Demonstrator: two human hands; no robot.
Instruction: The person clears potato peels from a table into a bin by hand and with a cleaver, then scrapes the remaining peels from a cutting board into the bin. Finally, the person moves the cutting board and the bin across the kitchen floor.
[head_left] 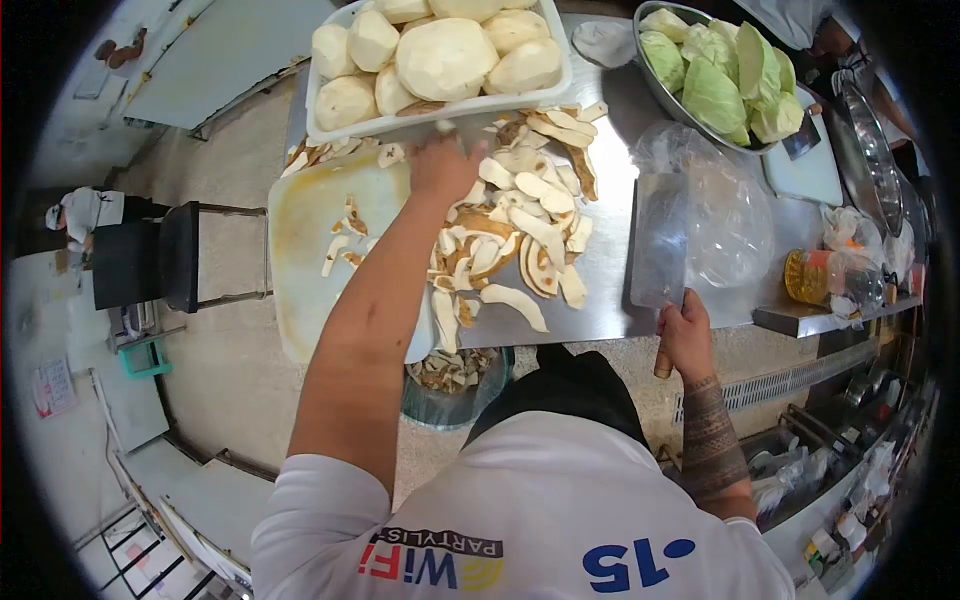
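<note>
My left hand (445,168) reaches over the peelings at the front side of a white tub (440,118); its fingers are blurred. Peeled pale tubers (446,58) fill the tub. My right hand (685,335) is closed on the wooden handle of a cleaver (659,240), whose broad blade lies flat over the steel table (610,300). Between the two hands is a heap of thick brown-and-white peelings (520,215). A few peel scraps (349,220) lie on the cutting board (310,270), which my left forearm partly covers.
A steel bowl of cabbage pieces (712,75) stands at the back right. Clear plastic bags (725,215) lie beside the cleaver. An oil bottle (835,278) is at the right. Below the table edge is a bin of scraps (452,385). Another person (85,215) is at far left.
</note>
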